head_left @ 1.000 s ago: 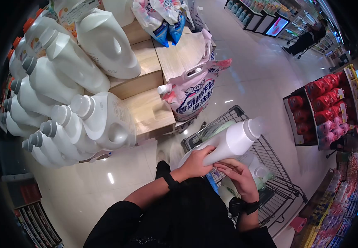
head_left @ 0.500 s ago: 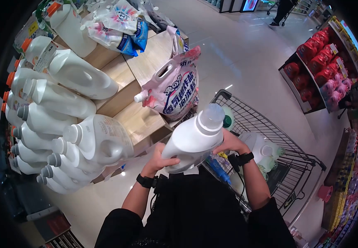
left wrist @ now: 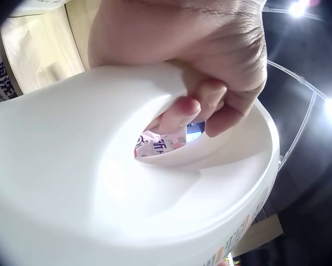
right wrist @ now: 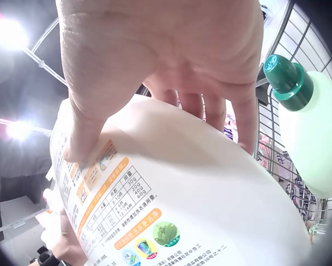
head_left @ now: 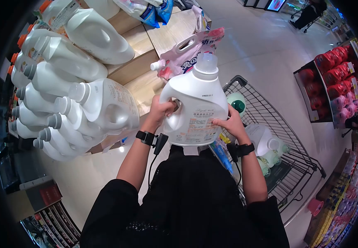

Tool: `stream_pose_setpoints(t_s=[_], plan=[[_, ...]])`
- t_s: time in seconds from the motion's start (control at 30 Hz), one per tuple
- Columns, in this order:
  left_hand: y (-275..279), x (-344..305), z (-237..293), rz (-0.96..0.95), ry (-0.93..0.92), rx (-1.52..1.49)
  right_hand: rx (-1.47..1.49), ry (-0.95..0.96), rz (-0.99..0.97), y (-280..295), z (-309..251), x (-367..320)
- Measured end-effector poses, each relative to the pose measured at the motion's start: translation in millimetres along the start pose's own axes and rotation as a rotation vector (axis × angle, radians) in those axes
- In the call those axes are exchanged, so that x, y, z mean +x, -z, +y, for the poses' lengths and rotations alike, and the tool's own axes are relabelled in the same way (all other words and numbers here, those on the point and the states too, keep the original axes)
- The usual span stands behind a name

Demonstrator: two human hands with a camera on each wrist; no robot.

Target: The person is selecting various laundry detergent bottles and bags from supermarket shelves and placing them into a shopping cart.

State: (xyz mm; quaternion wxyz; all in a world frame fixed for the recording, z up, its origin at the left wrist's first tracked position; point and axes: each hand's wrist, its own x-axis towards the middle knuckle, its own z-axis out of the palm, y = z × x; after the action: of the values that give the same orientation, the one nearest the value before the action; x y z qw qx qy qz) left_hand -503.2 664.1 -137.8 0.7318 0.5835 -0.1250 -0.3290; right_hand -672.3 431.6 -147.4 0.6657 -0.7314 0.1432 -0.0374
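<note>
A white laundry detergent bottle with a translucent cap is held up in front of the body, its printed side facing me. My left hand grips its handle; in the left wrist view the curled fingers pass through the handle opening. My right hand holds the opposite side. The right wrist view shows the thumb on the label, beside a dosage table, with the other fingers wrapped behind the bottle.
At right stands a shopping cart with a green-capped bottle and other bottles inside. White jugs crowd the stepped wooden display on the left. A pink pouch sits behind the bottle. Beyond the cart is a shelf of red bottles.
The bottle has swung from lying tilted toward the cart to upright before the body, printed side turned toward me. My left hand has shifted to its handle, the right to its side.
</note>
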Motion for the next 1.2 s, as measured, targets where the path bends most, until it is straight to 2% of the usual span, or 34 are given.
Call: stream_pose_setpoints(t_s=[0.1,0.27,0.43,0.53,0.93,1.2], plan=[[1,-3,-14,0.030,0.016,0.013,0.067,-0.017,-0.014,-3,19,-3],[-24,-4,8,-0.031,0.032,-0.008,0.081,-0.013,-0.014,14,-4,-20],[21,16,-22,-0.035,0.059,-0.009,0.100,-0.036,0.001,-22,35,7],[29,21,-30,-0.030,0.061,-0.029,0.084,-0.051,-0.007,-27,40,10],[-5,5,1,-0.047,0.061,-0.023,0.147,-0.075,-0.026,-3,-1,-20],[-5,10,6,-0.061,0.016,-0.037,0.151,-0.067,-0.029,1,2,-13]])
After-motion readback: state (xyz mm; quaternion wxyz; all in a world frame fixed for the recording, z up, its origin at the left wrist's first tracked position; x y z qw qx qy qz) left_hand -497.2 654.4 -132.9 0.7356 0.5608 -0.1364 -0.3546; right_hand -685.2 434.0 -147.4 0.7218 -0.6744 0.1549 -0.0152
